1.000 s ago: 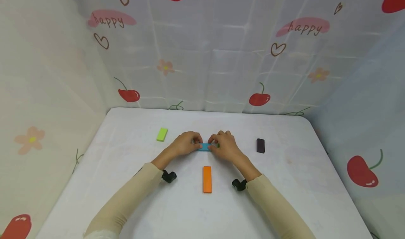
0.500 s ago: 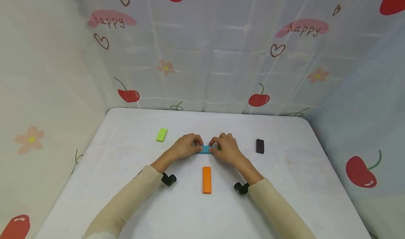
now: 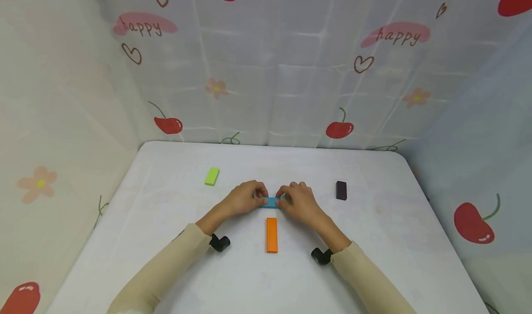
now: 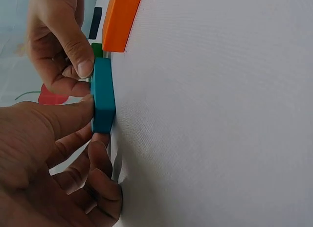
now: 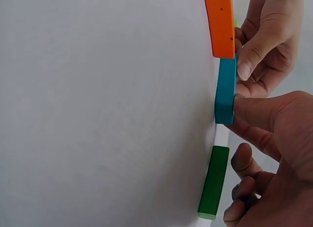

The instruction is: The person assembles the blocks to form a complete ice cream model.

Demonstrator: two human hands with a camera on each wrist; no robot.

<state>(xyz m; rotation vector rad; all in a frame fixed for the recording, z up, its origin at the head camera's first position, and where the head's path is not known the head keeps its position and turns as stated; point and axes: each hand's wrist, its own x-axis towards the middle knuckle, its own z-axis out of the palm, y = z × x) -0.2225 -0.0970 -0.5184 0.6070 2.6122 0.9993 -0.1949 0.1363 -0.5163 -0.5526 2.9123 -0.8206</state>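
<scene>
A blue rectangular block [image 3: 270, 203] lies crosswise near the middle of the table, with a hand at each end. My left hand [image 3: 244, 198] pinches its left end between thumb and fingers. At the other end, my right hand [image 3: 300, 203] pinches it the same way. Both wrist views show the thumbs on the near side of the blue block [image 4: 103, 92]. An orange block [image 3: 272, 235] lies lengthwise, nearer the person and apart from the blue one. The right wrist view shows a dark green block [image 5: 213, 182] beside my right hand; the head view hides it.
A lime green block [image 3: 212, 177] lies at the back left of the white table [image 3: 178, 166]. Toward the back right is a black block [image 3: 341, 190]. A printed curtain [image 3: 266, 97] hangs behind the table's far edge.
Both hands have drawn the blue block toward the person, shortening its distance to the orange block. The green block, partly visible before by my right hand, is now hidden in the head view.
</scene>
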